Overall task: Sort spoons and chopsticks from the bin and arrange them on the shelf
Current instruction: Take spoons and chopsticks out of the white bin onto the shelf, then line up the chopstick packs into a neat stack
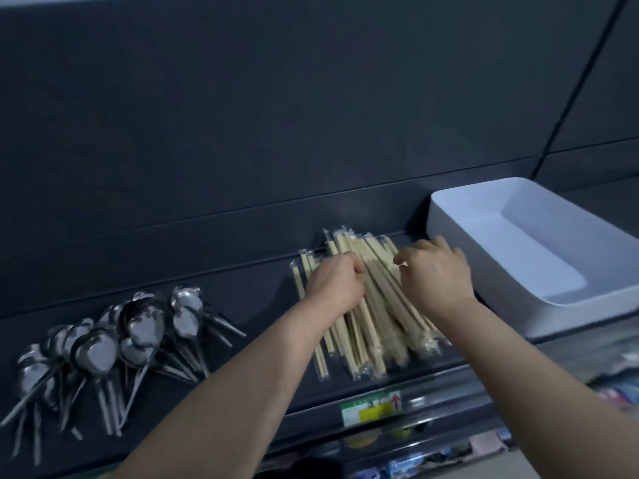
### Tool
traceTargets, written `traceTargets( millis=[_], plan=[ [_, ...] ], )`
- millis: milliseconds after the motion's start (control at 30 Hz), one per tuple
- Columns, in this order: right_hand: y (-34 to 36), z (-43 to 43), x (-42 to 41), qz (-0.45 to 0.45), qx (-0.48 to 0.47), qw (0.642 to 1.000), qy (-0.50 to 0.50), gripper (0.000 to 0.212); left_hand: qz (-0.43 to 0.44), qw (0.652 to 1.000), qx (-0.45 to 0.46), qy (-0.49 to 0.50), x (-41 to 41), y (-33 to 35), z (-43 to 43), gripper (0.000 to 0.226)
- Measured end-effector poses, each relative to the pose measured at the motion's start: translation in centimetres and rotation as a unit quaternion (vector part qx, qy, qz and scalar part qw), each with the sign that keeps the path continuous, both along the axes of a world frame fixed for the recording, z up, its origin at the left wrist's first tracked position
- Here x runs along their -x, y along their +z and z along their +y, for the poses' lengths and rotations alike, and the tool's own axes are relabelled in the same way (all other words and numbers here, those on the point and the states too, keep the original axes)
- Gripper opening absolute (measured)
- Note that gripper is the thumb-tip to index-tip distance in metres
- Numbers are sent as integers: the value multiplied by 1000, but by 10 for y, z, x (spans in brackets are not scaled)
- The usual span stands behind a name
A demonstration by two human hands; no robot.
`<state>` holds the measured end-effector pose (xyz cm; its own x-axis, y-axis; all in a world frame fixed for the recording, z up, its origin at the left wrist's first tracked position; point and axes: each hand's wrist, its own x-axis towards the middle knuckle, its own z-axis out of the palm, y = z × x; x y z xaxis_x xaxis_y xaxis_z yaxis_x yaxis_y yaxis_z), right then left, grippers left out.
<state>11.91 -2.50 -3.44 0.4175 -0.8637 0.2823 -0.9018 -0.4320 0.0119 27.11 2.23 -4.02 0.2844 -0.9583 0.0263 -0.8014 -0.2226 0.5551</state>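
On the dark shelf point(262, 299), the left hand point(333, 281) curls tightly around part of the wrapped chopsticks point(375, 326) pile. The right hand point(435, 274) bends its fingers onto the pile's right side; I cannot tell whether it grips any. Steel spoons point(103, 344) lie well left, and the white bin point(449, 216) sits just right.

Both forearms extended forward; left grip point(333, 281) fisted, right grip point(437, 274) fingers curled downward.
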Motion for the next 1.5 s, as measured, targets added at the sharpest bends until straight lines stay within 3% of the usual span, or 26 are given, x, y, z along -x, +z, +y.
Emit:
traceTargets(
  millis=[233,400,567,700,900,1100,1233,1333,1500],
  plan=[
    [8,-31,106,-63,44,996,-38,16,53,998,-11,-34,106,2,-50,18],
    [6,-56,186,-96,-4,994,-50,32,102,992,-68,12,184,12,-81,55],
    [-10,-70,230,-117,-77,990,-16,35,59,989,-129,52,221,19,-91,23],
    [-10,-74,243,-120,-82,989,40,35,89,987,-83,104,232,20,-89,19],
    [18,-92,273,-165,-9,984,67,33,119,986,-35,115,262,42,-104,24],
    [20,-112,329,-141,-9,988,-62,38,129,987,-42,82,323,45,-146,20],
    [11,-116,358,-136,-41,987,-74,40,125,989,-54,55,356,36,-175,20],
    [3,-125,375,-125,-27,986,-106,53,136,989,-55,26,373,29,-198,21],
    [12,-148,401,-137,-31,975,-173,35,169,983,-63,-35,399,22,-232,38]
  ],
)
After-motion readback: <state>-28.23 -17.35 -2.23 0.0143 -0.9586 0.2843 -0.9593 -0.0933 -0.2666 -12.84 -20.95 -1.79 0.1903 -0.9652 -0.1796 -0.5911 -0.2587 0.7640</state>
